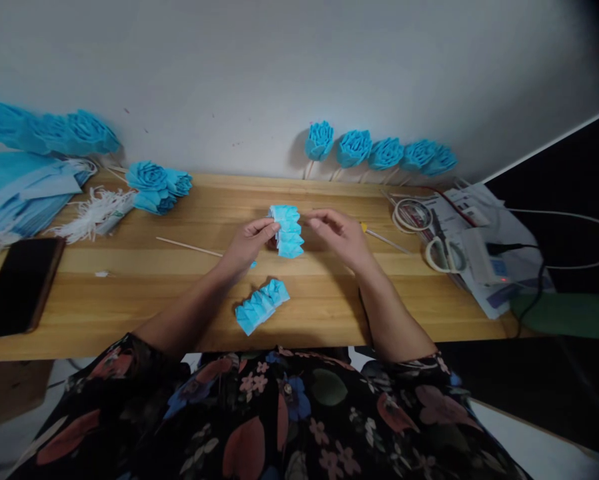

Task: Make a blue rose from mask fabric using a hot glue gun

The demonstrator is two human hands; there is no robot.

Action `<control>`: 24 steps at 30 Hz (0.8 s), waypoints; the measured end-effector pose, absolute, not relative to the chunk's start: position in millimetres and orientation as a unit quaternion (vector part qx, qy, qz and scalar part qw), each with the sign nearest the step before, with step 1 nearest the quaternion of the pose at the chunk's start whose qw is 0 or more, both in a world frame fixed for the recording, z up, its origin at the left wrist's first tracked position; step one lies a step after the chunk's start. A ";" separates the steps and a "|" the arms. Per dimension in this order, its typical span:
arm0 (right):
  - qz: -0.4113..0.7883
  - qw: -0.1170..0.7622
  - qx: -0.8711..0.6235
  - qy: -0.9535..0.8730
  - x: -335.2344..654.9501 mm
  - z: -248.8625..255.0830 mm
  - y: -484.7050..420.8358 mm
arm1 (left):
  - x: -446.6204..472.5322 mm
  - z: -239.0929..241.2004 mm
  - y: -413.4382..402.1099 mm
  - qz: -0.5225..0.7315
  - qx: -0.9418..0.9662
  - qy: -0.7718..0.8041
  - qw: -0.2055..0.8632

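Note:
My left hand (249, 243) pinches the left edge of a blue pleated paper strip (287, 230) held just above the wooden table (129, 293). My right hand (337, 233) hovers just to the right of the strip, its fingers slightly curled and apart, not touching the paper as far as I can see. A second pleated blue strip (262, 305) lies on the table near the front edge, between my forearms. A thin wooden stick (189, 247) lies left of my left hand.
Finished blue paper roses (379, 152) lean on the wall at the back; more lie at left (157, 183). A stack of blue paper (24, 190), white shreds (94, 213) and a dark phone (19, 283) sit left. Tape rolls (412, 215), scissors (444, 250) and cables lie right.

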State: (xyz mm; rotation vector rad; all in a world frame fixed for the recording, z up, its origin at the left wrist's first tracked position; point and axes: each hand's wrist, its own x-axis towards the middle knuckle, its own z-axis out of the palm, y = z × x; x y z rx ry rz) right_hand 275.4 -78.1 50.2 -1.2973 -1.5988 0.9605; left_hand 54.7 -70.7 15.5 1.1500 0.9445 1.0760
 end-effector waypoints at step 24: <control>0.099 0.093 -0.797 -0.588 337.6 29.4 -114.3 | 57.2 14.3 -69.4 0.494 0.422 0.366 0.667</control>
